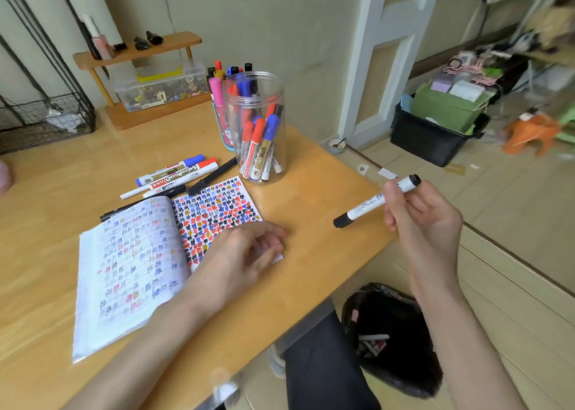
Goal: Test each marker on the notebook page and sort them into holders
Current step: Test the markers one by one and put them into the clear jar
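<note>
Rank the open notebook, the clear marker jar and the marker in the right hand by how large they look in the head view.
1. open notebook, clearly largest.
2. clear marker jar.
3. marker pinched in the right hand: nearly the jar's length, far thinner, and nearer the camera.

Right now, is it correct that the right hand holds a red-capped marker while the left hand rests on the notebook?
Not quite: in the head view, the marker in the right hand has a black cap; the left hand does rest on the notebook.
</note>
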`<state>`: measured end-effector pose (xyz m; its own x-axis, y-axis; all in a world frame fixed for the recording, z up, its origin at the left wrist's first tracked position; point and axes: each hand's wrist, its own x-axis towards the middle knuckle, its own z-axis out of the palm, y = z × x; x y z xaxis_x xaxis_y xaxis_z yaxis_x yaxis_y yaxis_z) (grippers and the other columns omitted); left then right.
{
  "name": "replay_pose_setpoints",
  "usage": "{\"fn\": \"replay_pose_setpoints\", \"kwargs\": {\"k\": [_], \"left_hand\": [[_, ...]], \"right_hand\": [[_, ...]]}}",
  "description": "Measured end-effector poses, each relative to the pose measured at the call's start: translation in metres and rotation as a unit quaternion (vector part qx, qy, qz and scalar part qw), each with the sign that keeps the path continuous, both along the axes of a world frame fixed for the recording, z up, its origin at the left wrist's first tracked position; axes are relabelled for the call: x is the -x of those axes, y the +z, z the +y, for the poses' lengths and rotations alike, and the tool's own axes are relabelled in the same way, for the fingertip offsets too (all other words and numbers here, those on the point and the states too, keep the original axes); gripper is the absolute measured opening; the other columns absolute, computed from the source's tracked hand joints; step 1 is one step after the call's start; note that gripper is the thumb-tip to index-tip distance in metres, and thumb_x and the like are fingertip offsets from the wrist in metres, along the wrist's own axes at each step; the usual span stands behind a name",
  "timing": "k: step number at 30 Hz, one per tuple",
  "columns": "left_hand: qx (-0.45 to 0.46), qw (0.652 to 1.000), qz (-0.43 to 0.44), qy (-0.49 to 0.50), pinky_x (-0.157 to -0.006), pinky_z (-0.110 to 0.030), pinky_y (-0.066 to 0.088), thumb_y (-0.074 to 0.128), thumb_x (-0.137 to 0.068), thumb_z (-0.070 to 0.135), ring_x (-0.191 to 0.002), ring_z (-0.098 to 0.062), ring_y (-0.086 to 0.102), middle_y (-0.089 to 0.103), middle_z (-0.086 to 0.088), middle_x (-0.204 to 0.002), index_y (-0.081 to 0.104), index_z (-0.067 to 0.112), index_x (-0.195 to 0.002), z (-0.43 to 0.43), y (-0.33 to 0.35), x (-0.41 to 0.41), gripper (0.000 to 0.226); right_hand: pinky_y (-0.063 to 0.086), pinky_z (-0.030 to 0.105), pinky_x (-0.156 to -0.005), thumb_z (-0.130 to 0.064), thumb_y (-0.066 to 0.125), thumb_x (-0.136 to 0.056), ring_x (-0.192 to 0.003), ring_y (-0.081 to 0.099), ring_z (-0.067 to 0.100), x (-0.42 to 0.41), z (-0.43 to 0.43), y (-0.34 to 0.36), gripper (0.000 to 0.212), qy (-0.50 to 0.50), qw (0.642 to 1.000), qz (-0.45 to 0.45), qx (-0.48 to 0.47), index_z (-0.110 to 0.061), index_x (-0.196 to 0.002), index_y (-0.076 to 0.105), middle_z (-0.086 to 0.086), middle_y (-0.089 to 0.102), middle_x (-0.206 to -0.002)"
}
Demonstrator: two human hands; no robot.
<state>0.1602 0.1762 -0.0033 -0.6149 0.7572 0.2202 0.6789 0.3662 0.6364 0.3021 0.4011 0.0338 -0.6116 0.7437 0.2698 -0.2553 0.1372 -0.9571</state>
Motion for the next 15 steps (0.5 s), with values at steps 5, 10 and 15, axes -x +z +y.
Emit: {"fn": "replay_pose_setpoints", "kwargs": {"k": [5, 10, 15], "left_hand": [[-0.022, 1.000, -0.005, -0.012, -0.069, -0.020, 0.051, 0.072, -0.097, 0.016, -0.078, -0.010, 0.067, 0.073, 0.014, -0.089, 0.075, 0.030, -0.111, 0.029, -0.012, -0.010, 0.021], [-0.050, 0.998, -0.024, -0.017, -0.073, -0.028, 0.056, 0.067, -0.099, 0.025, -0.084, -0.011, 0.072, 0.076, 0.017, -0.095, 0.076, 0.031, -0.113, 0.045, -0.012, -0.018, 0.018], [-0.051, 0.998, -0.034, -0.020, -0.064, -0.019, 0.050, 0.062, -0.098, 0.033, -0.081, -0.013, 0.071, 0.076, 0.017, -0.095, 0.075, 0.034, -0.112, 0.050, -0.009, -0.023, 0.019]], "right_hand": [[0.045, 0.016, -0.065, -0.029, 0.076, -0.093, -0.065, 0.052, 0.003, -0.042, 0.039, -0.004, 0.017, -0.100, 0.995, 0.012, -0.011, -0.013, -0.088, 0.070, -0.013, 0.059, -0.068], [0.041, 0.013, -0.063, -0.026, 0.080, -0.090, -0.062, 0.047, 0.006, -0.072, 0.066, -0.031, 0.014, -0.148, 0.986, -0.061, -0.038, -0.015, -0.088, 0.073, -0.006, 0.059, -0.068], [0.040, 0.013, -0.061, -0.024, 0.081, -0.089, -0.058, 0.042, 0.006, -0.084, 0.077, -0.073, 0.011, -0.161, 0.978, -0.127, -0.023, -0.017, -0.086, 0.073, -0.010, 0.052, -0.062]]}}
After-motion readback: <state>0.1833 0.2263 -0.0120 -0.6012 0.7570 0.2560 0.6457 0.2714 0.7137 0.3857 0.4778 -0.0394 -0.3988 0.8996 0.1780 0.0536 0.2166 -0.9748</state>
